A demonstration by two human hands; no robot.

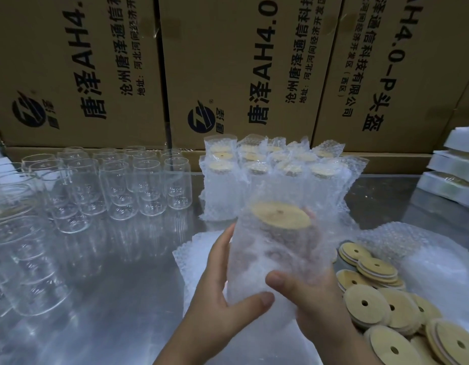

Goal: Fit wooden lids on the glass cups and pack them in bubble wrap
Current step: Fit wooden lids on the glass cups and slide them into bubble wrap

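Note:
A glass cup with a round wooden lid (280, 215) sits inside a bubble wrap bag (275, 248), held up over the steel table. My left hand (225, 293) grips the bag's left side, thumb across its lower front. My right hand (309, 306) grips the bag's lower right, thumb on the front. Behind it stand several wrapped, lidded cups (270, 169). Bare glass cups (128, 180) crowd the left half of the table. Loose wooden lids (380, 304), each with a centre hole, lie heaped at the lower right.
Large printed cardboard boxes (228, 61) wall off the back. A pile of bubble wrap bags (401, 248) lies right of the held cup. Stacked white packets (454, 169) sit at the far right. The steel table (117, 285) shows bare metal in front of the glasses.

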